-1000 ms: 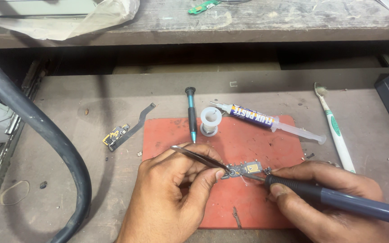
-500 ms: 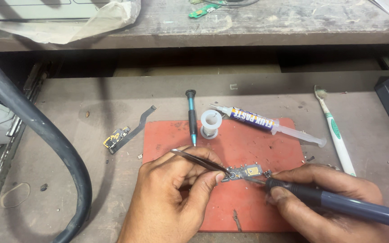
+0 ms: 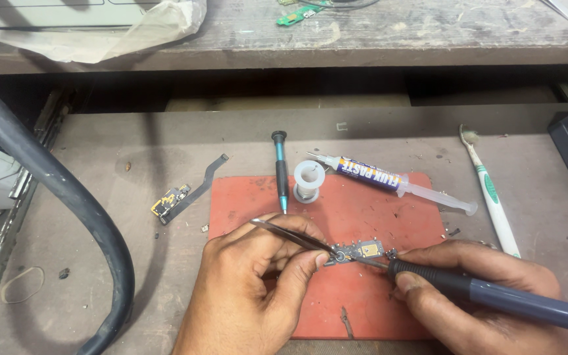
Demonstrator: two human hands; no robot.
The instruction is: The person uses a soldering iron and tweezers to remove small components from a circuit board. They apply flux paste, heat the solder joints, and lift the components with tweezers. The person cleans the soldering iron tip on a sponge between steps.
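Head view: a small circuit board [image 3: 357, 250] lies on the red mat [image 3: 363, 210] on the counter [image 3: 133, 263], soldering apparently under way, not finished. Left hand [image 3: 258, 289], fingers pinched shut on tweezers [image 3: 290, 235], steadies the board; right hand [image 3: 488, 296], fingers wrapped around a soldering iron [image 3: 494, 296], angles its tip to the board.

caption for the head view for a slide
Left hand pins a small circuit board with tweezers while right hand applies a soldering iron on a red mat.
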